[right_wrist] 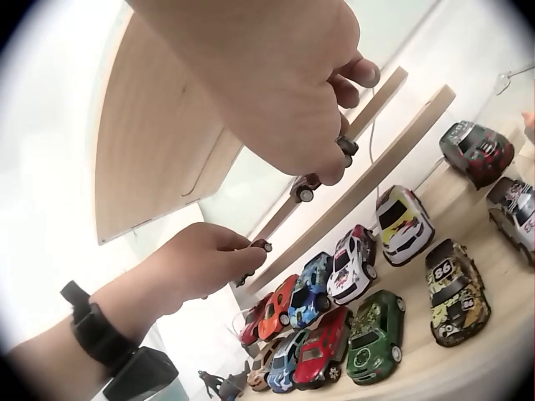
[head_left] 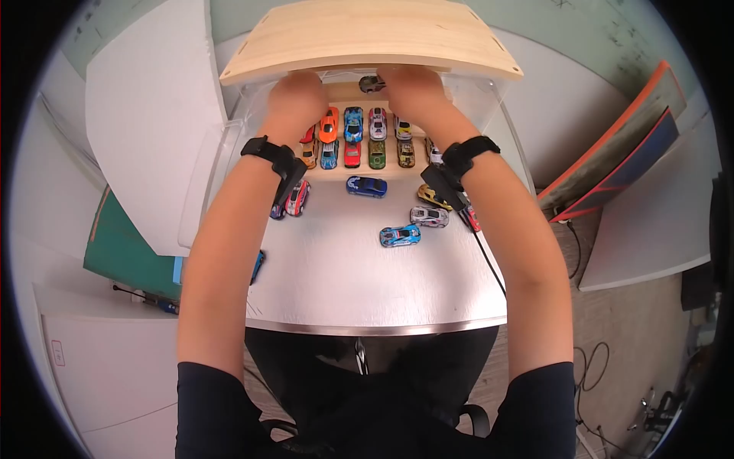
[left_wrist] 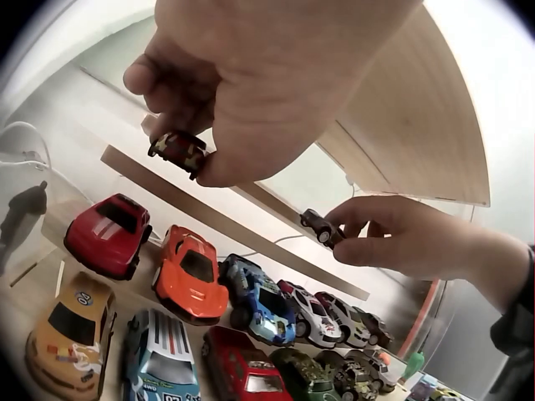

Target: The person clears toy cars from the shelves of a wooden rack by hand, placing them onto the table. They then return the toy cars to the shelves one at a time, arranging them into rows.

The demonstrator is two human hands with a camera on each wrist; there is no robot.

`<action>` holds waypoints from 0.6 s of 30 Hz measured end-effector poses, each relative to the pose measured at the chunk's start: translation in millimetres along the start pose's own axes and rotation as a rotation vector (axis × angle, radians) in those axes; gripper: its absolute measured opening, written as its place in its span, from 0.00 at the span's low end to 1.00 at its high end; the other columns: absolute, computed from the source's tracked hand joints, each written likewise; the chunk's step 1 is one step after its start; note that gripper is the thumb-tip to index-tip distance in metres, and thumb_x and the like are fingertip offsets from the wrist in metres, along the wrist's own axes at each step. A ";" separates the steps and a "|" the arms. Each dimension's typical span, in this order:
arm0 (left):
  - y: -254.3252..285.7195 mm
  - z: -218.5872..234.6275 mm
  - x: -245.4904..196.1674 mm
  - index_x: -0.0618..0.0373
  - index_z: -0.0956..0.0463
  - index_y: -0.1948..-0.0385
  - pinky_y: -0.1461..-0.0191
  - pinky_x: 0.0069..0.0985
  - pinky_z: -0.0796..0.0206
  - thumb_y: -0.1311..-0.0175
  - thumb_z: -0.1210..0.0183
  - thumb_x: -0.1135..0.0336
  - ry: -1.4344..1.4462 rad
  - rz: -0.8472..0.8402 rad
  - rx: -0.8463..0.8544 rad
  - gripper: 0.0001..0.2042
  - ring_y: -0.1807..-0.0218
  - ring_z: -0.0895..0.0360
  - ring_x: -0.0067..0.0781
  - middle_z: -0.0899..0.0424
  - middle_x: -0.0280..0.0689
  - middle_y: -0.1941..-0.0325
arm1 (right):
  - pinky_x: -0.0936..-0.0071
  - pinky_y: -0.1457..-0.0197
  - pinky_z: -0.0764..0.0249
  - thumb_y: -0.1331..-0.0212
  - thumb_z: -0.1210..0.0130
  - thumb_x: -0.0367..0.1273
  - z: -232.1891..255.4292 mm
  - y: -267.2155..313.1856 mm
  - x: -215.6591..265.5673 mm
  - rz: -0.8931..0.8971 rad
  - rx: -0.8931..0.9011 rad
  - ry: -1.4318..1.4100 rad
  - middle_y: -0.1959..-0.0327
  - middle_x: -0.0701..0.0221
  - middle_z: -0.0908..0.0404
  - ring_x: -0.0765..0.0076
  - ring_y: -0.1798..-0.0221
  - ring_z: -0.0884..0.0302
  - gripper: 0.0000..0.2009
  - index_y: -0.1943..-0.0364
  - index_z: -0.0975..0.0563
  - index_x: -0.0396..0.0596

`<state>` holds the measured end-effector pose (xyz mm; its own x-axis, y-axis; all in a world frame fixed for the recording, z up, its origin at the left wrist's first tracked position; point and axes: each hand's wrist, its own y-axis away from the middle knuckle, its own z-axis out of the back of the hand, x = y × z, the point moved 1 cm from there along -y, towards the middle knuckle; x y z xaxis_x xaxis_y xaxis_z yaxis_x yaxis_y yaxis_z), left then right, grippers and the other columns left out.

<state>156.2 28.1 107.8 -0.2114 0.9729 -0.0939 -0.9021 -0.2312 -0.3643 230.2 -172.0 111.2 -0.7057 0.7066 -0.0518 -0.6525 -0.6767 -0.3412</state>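
Observation:
My left hand [head_left: 298, 97] pinches a small camouflage toy car [left_wrist: 179, 152] between thumb and fingers, close over the upper wooden rails [left_wrist: 192, 200] of a display rack. My right hand [head_left: 415, 92] holds a dark toy car [head_left: 372, 83] by its end at the same rails; the thumb covers part of it in the right wrist view. In the head view the left hand's car is hidden. Below both hands stand two rows of toy cars, among them an orange car [left_wrist: 191, 274], a red car [left_wrist: 109, 234] and a green car [right_wrist: 376, 338].
A wooden top board [head_left: 367, 38] overhangs the hands, with clear side panels at both ends. On the silver table [head_left: 329, 283] lie loose toy cars: a dark blue car [head_left: 367, 187], a light blue car [head_left: 400, 236] and several more. A cable runs from the right wrist camera.

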 end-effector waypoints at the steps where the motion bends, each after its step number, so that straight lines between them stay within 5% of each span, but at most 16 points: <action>1: -0.7 -2.7 0.3 0.63 0.17 0.68 0.51 0.45 0.24 0.37 0.46 0.57 -0.018 -0.009 -0.002 0.16 0.58 0.17 0.55 0.15 0.53 0.64 | 0.55 0.52 0.21 0.43 0.38 0.30 -2.3 -4.4 3.8 0.002 -0.003 -0.001 0.57 0.59 0.15 0.49 0.54 0.17 0.15 0.50 0.21 0.48; 4: -3.4 -6.6 1.9 0.63 0.17 0.69 0.52 0.44 0.24 0.37 0.45 0.57 -0.042 -0.017 0.005 0.16 0.58 0.16 0.54 0.15 0.52 0.64 | 0.55 0.54 0.21 0.43 0.39 0.28 -8.6 -11.1 13.3 0.060 -0.002 0.029 0.59 0.61 0.15 0.50 0.55 0.16 0.17 0.48 0.21 0.51; 6: -5.1 -6.6 0.9 0.63 0.17 0.69 0.52 0.43 0.24 0.37 0.45 0.56 -0.047 -0.017 0.012 0.17 0.59 0.16 0.53 0.15 0.52 0.64 | 0.58 0.53 0.20 0.46 0.41 0.25 -11.0 -12.4 17.1 0.135 -0.069 0.011 0.61 0.60 0.14 0.51 0.54 0.16 0.10 0.59 0.18 0.48; 9: 0.7 -1.3 -0.6 0.63 0.18 0.65 0.52 0.43 0.24 0.37 0.43 0.56 -0.036 0.032 0.075 0.16 0.58 0.17 0.54 0.15 0.53 0.63 | 0.57 0.52 0.20 0.47 0.39 0.27 -12.3 -15.1 18.1 0.159 -0.052 -0.010 0.59 0.61 0.14 0.52 0.53 0.16 0.13 0.55 0.18 0.49; 11: 15.1 3.8 -1.3 0.63 0.20 0.59 0.52 0.45 0.25 0.38 0.41 0.57 -0.008 -0.082 -0.135 0.17 0.57 0.19 0.56 0.17 0.54 0.62 | 0.58 0.51 0.20 0.48 0.39 0.28 -7.9 -15.2 21.4 0.125 -0.012 -0.032 0.58 0.62 0.14 0.52 0.52 0.16 0.15 0.53 0.19 0.50; 13: 30.5 15.1 -3.2 0.64 0.21 0.56 0.53 0.45 0.25 0.38 0.40 0.58 0.046 -0.082 -0.169 0.17 0.56 0.19 0.57 0.17 0.54 0.61 | 0.58 0.49 0.20 0.49 0.38 0.29 -2.6 -14.3 24.3 0.087 0.028 -0.056 0.56 0.62 0.14 0.52 0.51 0.17 0.18 0.51 0.19 0.50; 15: 47.8 24.7 -4.4 0.64 0.22 0.53 0.53 0.46 0.25 0.38 0.40 0.60 0.101 -0.081 -0.202 0.18 0.56 0.20 0.57 0.18 0.55 0.60 | 0.57 0.44 0.24 0.45 0.41 0.33 0.1 -13.0 24.3 -0.019 0.146 -0.149 0.53 0.57 0.17 0.51 0.45 0.20 0.28 0.36 0.26 0.54; 18: 70.0 33.7 -4.8 0.67 0.22 0.57 0.58 0.45 0.25 0.39 0.40 0.64 0.163 -0.158 -0.358 0.15 0.63 0.19 0.56 0.19 0.53 0.65 | 0.58 0.43 0.23 0.46 0.41 0.40 -0.8 -10.8 25.2 -0.049 0.073 -0.219 0.53 0.55 0.16 0.48 0.47 0.19 0.28 0.38 0.24 0.48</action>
<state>81.4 7.5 113.9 0.0072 0.9893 -0.1457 -0.7253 -0.0952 -0.6818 219.7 -146.8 112.9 -0.7107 0.6826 0.1704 -0.6999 -0.6616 -0.2691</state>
